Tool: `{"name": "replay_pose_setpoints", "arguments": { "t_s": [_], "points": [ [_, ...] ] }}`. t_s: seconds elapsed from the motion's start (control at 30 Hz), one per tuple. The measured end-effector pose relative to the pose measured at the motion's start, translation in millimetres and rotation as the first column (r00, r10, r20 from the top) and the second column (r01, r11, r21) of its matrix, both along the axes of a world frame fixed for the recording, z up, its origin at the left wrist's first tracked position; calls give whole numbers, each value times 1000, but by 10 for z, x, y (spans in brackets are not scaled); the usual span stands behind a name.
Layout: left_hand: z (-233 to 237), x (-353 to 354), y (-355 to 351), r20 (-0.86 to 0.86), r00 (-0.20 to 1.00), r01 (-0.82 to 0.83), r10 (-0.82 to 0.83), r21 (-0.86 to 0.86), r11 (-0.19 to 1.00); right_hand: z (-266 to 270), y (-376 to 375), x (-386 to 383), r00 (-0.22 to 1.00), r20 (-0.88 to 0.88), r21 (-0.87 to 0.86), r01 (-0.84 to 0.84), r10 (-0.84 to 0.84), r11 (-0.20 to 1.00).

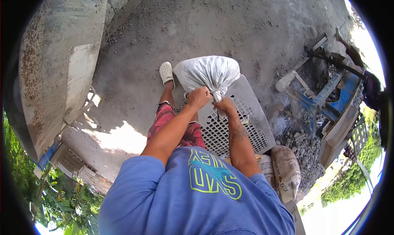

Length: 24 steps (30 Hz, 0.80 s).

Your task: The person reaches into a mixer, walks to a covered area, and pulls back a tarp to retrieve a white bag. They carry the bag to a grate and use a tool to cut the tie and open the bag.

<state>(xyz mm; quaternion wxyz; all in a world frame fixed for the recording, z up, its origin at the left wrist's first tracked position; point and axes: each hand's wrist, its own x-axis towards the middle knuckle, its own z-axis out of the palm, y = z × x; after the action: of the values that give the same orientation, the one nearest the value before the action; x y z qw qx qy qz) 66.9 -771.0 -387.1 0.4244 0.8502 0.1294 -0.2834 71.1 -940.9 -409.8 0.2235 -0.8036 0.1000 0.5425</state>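
Observation:
A white woven sack (209, 71), full and bulging, stands on the edge of a grey plastic pallet with its mouth gathered into a twisted neck. A thin dark tie (212, 92) goes round that neck. My left hand (200, 97) is closed in a fist at the left of the neck, seemingly on one end of the tie. On the other side my right hand (225, 106) is closed close against the gathered neck, apparently on the tie too. My fingertips are mostly hidden.
The perforated pallet (256, 110) lies right of my legs. Filled paper bags (286, 169) sit at its near end. A blue metal frame (324, 99) and rubble (305, 153) are at right. A large rusty metal drum (61, 62) rises at left above dusty ground.

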Motion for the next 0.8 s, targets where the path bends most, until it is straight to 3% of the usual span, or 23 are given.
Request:
{"name": "replay_pose_setpoints", "arguments": {
  "t_s": [0.03,0.1,0.13,0.27,0.37,0.43,0.47,0.53,0.57,0.63,0.67,0.73,0.77,0.8],
  "points": [
    [-34,-66,9,-18,1000,-1,1,-5,1000,-60,-36,-39,1000,-18,-5,-1,1,1000],
    [42,-76,59,118,992,-36,51,-120,992,-77,-30,-51,995,45,87,86,-90,993],
    [74,-79,66,84,996,4,6,-118,993,-63,-41,-50,988,29,102,149,-153,984],
    [-68,-97,29,186,981,-37,45,-49,998,-1,-36,18,986,6,146,164,-166,976],
    [-182,-161,23,246,964,-54,99,-187,981,243,34,114,988,-47,156,153,-147,976],
    [-94,-152,38,108,984,-117,143,-217,969,600,163,249,978,-105,103,190,-180,976],
    [-122,-168,29,107,984,-117,142,-217,969,519,131,213,978,-106,102,191,-180,976],
    [-234,-231,-33,-330,868,-490,370,-461,739,273,7,113,998,37,162,40,-47,986],
    [-255,-253,-73,-331,867,-493,372,-462,737,283,0,120,998,37,161,37,-44,986],
    [-292,-287,-165,-99,868,-494,487,-275,825,301,0,142,979,-129,250,185,-156,950],
    [-234,-271,-188,-100,867,-496,489,-275,824,300,-4,128,979,-130,249,183,-155,951],
    [-56,-217,-227,-238,742,-669,627,-326,668,308,-23,77,991,15,198,130,-136,972],
    [-82,-226,-263,-238,740,-671,629,-326,666,293,-31,73,988,91,172,106,-123,979],
    [-109,-231,-293,-323,642,-764,695,-340,548,274,-39,82,989,92,174,102,-120,979]
  ]
}}
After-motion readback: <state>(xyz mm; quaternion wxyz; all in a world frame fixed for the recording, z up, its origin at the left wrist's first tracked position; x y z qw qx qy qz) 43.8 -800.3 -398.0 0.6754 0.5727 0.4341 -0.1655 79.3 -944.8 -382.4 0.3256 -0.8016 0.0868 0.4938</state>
